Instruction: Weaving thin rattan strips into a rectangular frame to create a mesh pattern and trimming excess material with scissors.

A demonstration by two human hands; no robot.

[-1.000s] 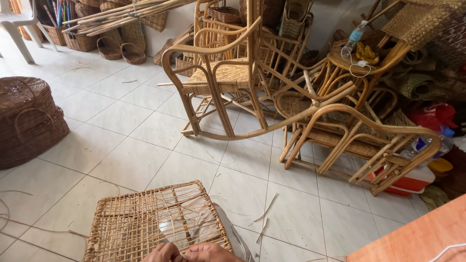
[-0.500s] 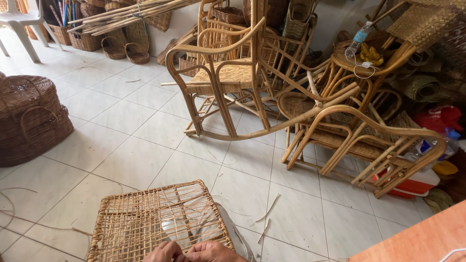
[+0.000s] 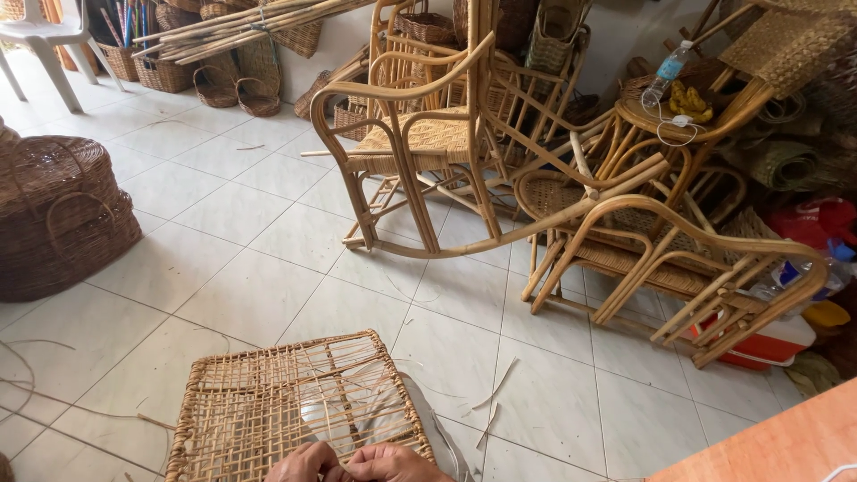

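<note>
Head view: one woven cane panel (image 3: 286, 411) lies just beyond both hands, left hand (image 3: 306, 462) and right hand (image 3: 393, 464), fingers curled, pinching its near edge.

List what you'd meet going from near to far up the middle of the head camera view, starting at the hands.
Left hand and right hand → square woven rattan panel → white tiled floor → rattan rocking chair with woven seat → bundle of long cane poles.

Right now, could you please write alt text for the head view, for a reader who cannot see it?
Two bare hands, left hand and right hand, meet at the near edge of a half-woven rattan panel over a white tiled floor. Beyond stand a rattan rocking chair, stacked cane furniture and a dark wicker basket.
</note>
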